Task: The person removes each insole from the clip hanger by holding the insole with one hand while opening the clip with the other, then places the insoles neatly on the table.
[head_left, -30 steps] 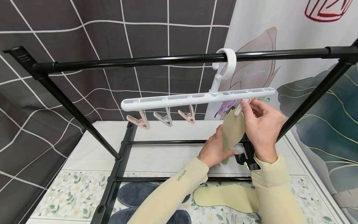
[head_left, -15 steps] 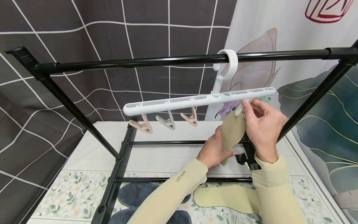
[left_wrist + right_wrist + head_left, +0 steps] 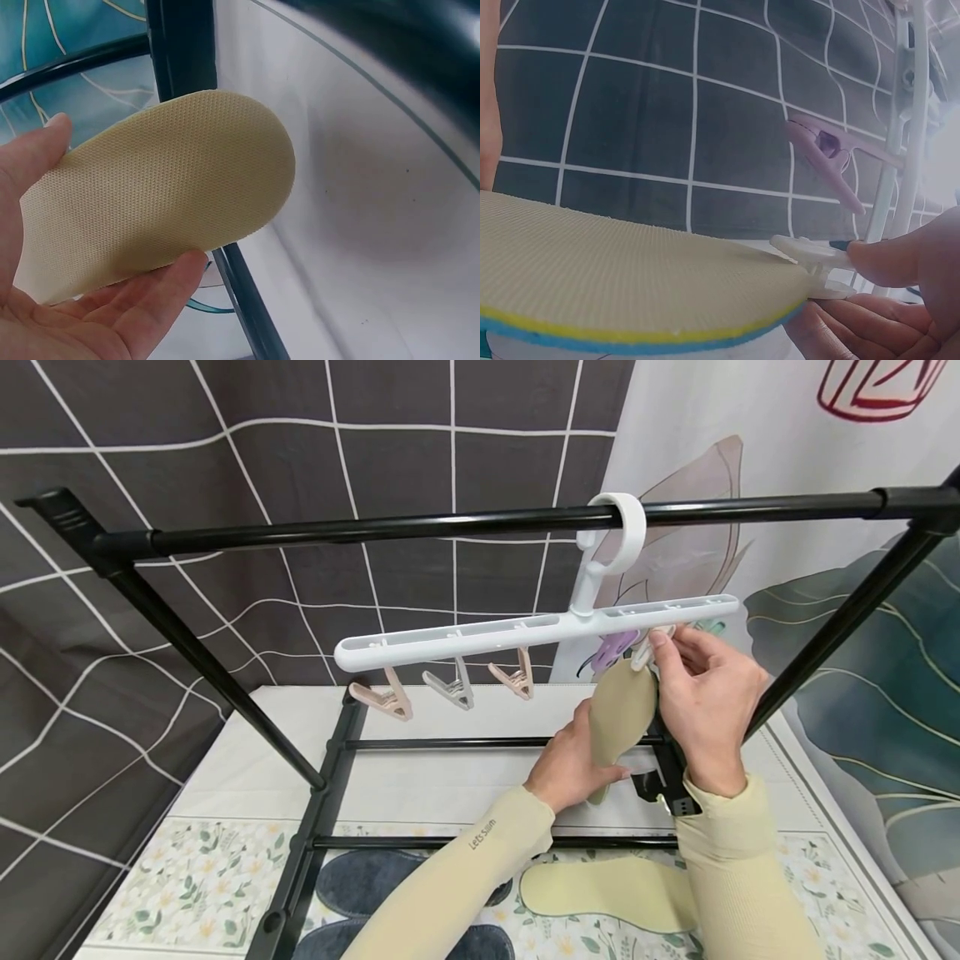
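A pale yellow insole (image 3: 622,710) hangs upright under the right half of a white clip hanger (image 3: 480,639). My left hand (image 3: 572,762) holds its lower part, thumb on one edge and fingers on the other, as the left wrist view shows. With thumb and fingers my right hand (image 3: 708,693) pinches a white clip (image 3: 814,262). The clip's jaws are at the insole's top end, apparently around it. In the right wrist view the insole shows yellow and blue layers along its edge. A purple clip (image 3: 829,154) dangles beside the white one.
The hanger hooks over a black rack rail (image 3: 375,527). Two pinkish clips and a grey clip (image 3: 450,685) hang on its left half. Below lie another insole (image 3: 607,893) and dark blue sole-shaped items (image 3: 367,878). A gridded dark curtain (image 3: 390,468) stands behind.
The hanger's hook has shifted slightly right along the rail, and its left end has swung a little right and down. My left hand and the insole have moved slightly left.
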Demonstrator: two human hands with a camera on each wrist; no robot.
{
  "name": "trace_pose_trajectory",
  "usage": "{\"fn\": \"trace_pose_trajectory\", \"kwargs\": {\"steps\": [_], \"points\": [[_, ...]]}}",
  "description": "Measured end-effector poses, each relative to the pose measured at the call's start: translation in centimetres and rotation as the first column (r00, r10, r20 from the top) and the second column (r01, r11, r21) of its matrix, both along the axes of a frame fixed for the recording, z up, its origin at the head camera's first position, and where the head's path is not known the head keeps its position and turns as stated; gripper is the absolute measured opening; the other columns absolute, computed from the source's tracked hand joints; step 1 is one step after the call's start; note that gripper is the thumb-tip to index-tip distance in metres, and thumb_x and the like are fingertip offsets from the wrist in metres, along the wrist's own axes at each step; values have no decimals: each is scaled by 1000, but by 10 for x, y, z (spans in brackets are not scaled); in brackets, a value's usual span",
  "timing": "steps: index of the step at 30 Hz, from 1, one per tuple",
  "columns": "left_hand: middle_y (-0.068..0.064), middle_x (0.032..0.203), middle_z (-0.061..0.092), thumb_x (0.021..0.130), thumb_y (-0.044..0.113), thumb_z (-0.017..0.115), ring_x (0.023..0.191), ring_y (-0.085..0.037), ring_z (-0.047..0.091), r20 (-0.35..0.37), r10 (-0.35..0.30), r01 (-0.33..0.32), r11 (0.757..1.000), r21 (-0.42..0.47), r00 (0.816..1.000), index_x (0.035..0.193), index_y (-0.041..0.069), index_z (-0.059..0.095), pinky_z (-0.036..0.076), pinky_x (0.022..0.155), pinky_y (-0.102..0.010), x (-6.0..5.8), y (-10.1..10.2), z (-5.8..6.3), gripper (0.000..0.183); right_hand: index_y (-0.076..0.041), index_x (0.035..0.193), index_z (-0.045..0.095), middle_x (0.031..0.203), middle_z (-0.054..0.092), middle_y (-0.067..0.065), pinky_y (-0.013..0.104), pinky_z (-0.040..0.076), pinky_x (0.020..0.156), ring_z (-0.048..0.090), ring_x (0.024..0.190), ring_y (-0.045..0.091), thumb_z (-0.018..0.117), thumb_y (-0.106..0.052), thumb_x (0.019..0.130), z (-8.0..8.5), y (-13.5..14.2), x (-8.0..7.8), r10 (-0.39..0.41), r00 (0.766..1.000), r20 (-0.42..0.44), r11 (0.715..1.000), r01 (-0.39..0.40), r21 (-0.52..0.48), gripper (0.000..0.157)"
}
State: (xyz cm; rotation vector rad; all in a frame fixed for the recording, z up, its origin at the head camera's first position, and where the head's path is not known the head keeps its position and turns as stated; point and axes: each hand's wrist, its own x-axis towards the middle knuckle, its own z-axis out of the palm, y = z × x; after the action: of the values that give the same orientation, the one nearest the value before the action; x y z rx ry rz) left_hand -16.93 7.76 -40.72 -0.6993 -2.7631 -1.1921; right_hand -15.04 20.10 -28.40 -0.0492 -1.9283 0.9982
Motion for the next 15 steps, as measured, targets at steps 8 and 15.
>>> {"fn": "trace_pose_trajectory", "kwargs": {"steps": [8, 15], "points": [[-4, 118, 57, 64, 40, 84, 101, -12, 57, 11, 2, -2, 1000, 20, 1000, 145, 19, 19, 46, 86, -26, -2, -3, -1, 106, -11, 94, 76, 81, 71, 8, 4, 42, 59, 57, 67, -17, 67, -29, 83, 1, 0, 0, 3, 1000, -1, 1000, -3, -5, 23], [-5, 116, 58, 63, 41, 84, 99, -14, 58, 12, 33, -33, 999, 11, 999, 144, 19, 20, 48, 83, -27, -2, -5, -1, 106, -9, 96, 75, 83, 71, 7, 3, 41, 59, 55, 68, -20, 68, -29, 83, -1, 2, 0, -1, 1000, 6, 1000, 1, 5, 24]]}}
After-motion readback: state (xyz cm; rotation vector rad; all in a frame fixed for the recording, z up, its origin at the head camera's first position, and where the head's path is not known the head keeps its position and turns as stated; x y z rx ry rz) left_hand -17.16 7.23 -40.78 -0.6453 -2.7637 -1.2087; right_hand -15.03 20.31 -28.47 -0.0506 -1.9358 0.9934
